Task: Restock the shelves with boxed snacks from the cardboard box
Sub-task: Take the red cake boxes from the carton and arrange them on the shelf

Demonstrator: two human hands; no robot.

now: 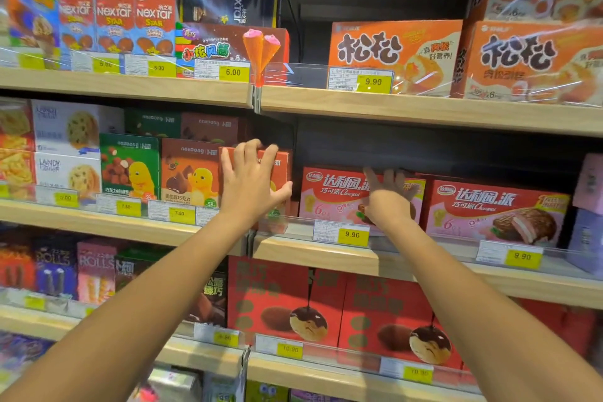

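Two bare arms reach up from the bottom edge of the view to the middle shelf [310, 259]. On the left part of this shelf, at its right end, stands an orange-red snack box [283, 170]. It is upright, just beside a brown box with a yellow animal [189, 173]. A green box [129, 166] stands left of that one. The left hand [251, 179] lies on the front of the orange-red snack box. Its fingers are spread wide, the tips reach the top edge of the box, and the thumb sticks out to the right. On the right part of the shelf, at its left end, lies a red pie box [329, 196], with a second pie box [496, 212] next to it. The right hand [388, 192] is up in front of the red pie box, near its top edge. Its fingers are spread too, but they are blurry, so I cannot tell if they touch the box. A yellow price tag [352, 234] sits on the shelf's front edge below this hand.
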